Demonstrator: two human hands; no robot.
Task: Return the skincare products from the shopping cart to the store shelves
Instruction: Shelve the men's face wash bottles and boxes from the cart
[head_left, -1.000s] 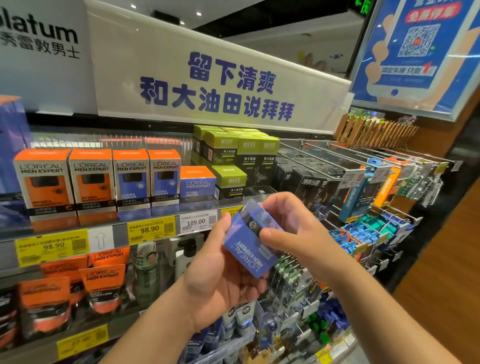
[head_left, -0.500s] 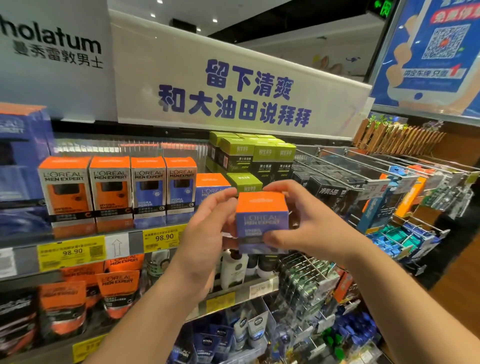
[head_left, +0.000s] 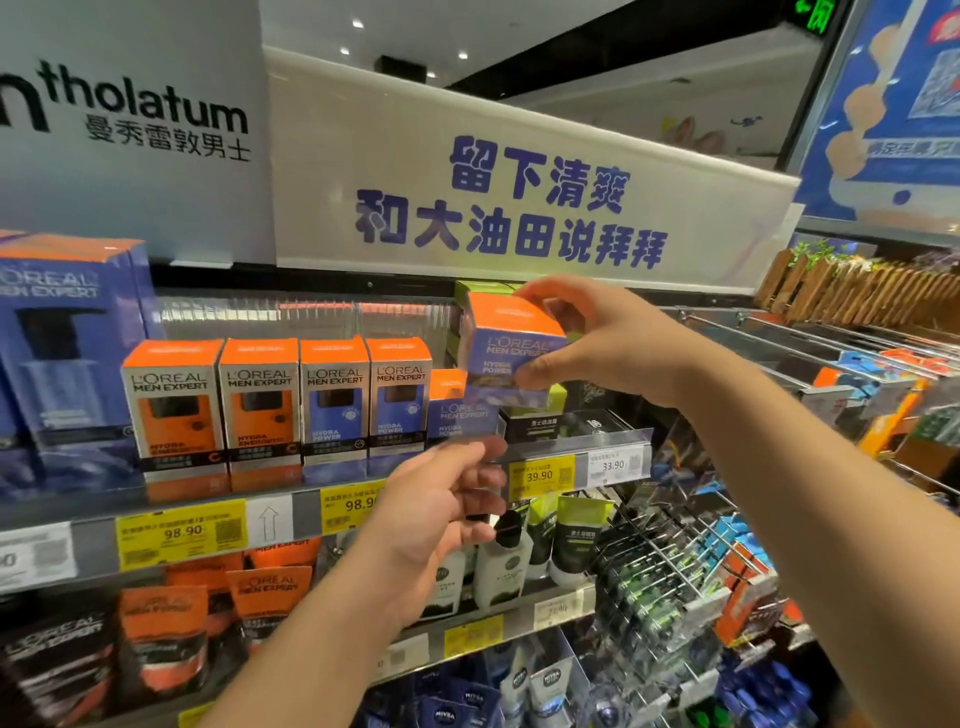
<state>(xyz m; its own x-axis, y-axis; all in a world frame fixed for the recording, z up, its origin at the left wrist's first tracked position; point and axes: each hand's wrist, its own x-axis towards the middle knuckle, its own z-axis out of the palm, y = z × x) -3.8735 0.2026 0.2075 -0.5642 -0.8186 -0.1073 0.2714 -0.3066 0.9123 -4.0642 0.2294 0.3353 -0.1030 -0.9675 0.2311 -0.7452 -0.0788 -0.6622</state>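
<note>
My R hand (head_left: 597, 343) pinches small blue-orange L'Oreal cardboard box (head_left: 511, 345), thumb under, fingers on top; L hand (head_left: 441, 514) loosely curled, holding nothing.

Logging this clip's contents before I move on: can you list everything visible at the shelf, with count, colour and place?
Held box: one, blue with orange top, raised above the matching box on the upper shelf.
Matching short box: one, blue and orange, upper shelf.
Tall orange boxes: two, upper shelf, left.
Tall blue boxes: two, beside the orange ones.
Large blue box: one, far left.
Yellow price tags: several, shelf edge.
Orange tubes: several, lower shelf.
White bottles: a few, lower shelf.
Right hand: grips the held box.
Left hand: below, holds nothing, fingers loosely curled.
</note>
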